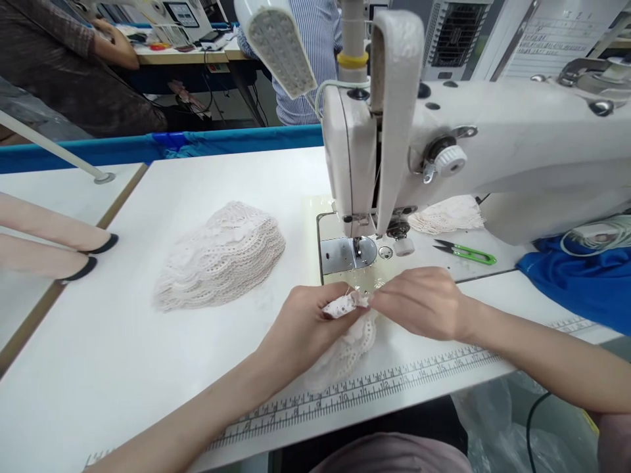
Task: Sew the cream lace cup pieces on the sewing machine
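My left hand (310, 328) grips a piece of white eyelet lace (352, 348), its thumb and fingers closed on a folded edge. My right hand (424, 303) pinches the same lace from the other side, fingertips pressed together. The rest of the piece hangs down onto the table below my hands. Just beyond them is the needle area of a white sewing machine (357, 253), with no cloth under the presser foot. Left of my hands, a stack of cream lace pieces (227, 256) lies on the white table.
Green thread snips (466, 253) and more lace pieces (448, 215) lie right of the needle. Blue cloth (572, 282) is bunched at the right edge. A ruler strip (374, 387) runs along the front edge. Two padded rods (49, 253) reach in from the left. Other people sit and stand behind.
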Demonstrator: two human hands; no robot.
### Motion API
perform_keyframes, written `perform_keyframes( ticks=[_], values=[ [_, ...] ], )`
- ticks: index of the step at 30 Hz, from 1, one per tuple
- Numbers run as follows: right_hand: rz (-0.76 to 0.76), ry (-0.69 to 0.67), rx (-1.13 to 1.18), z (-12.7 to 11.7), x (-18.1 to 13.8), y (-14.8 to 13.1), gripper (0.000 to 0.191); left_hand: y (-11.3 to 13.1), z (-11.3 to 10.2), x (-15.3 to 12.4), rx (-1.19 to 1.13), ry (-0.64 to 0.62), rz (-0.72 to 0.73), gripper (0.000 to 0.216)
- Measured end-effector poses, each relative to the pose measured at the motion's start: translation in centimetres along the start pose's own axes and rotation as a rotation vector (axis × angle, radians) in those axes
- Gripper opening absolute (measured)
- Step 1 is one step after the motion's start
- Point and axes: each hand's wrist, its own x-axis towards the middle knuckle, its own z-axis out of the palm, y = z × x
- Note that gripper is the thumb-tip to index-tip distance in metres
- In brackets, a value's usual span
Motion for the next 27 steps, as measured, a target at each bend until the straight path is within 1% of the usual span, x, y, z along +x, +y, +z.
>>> perform_keyframes(
  ticks=[1,3,5,6,8,9,10,11,12,14,16,18,20,22,25,27],
  values=[
    [0.117,-0.06,0.057,0.3,0.0,0.0,0.016,-0.1,0.2,0.0,0.08,-0.009,-0.041,0.017],
    [0.32,-0.175,0.16,1.0,-0.1,0.0,0.016,-0.5,0.5,0.2,0.319,0.026,-0.051,0.023],
    [0.459,-0.245,0.209,1.6,0.0,0.2,0.015,-0.9,0.8,0.4,0.502,0.084,-0.02,0.013],
    [0.52,-0.271,0.205,1.9,0.0,0.4,0.015,-1.1,0.9,0.5,0.546,0.117,-0.007,0.012],
    [0.623,-0.337,0.161,2.3,0.2,0.7,0.014,-1.3,1.1,0.7,0.598,0.209,0.037,0.043],
    [0.663,-0.374,0.14,2.4,0.3,0.8,0.014,-1.3,1.1,0.8,0.636,0.263,0.083,0.054],
    [0.696,-0.406,0.126,2.6,0.5,0.9,0.014,-1.3,1.2,0.7,0.688,0.31,0.149,0.058],
    [0.72,-0.431,0.118,2.6,0.6,1.0,0.014,-1.2,1.2,0.6,0.746,0.342,0.229,0.054],
    [0.738,-0.448,0.118,2.7,0.8,1.1,0.014,-1.1,1.4,0.4,0.804,0.351,0.305,0.046],
    [0.771,-0.464,0.122,2.8,1.0,1.2,0.016,-0.8,1.7,-0.1,0.913,0.315,0.41,0.029],
    [0.803,-0.466,0.11,2.8,1.1,1.4,0.018,-0.5,2.0,-0.6,1.0,0.251,0.458,0.025],
    [0.812,-0.468,0.082,2.8,0.9,1.6,0.02,-0.4,2.2,-0.9,1.049,0.206,0.457,0.027],
    [0.78,-0.454,0.022,2.7,0.6,1.8,0.023,-0.4,2.3,-0.8,1.049,0.189,0.44,0.029],
    [0.68,-0.398,-0.045,2.5,0.1,1.8,0.027,-0.6,2.1,-0.5,1.019,0.179,0.416,0.028],
    [0.461,-0.311,-0.128,2.1,-0.5,1.6,0.029,-1.1,1.6,0.3,0.98,0.172,0.402,0.025],
    [0.368,-0.32,-0.193,1.9,-0.7,1.3,0.034,-1.3,1.4,0.7,0.965,0.172,0.412,0.025]
  ],
)
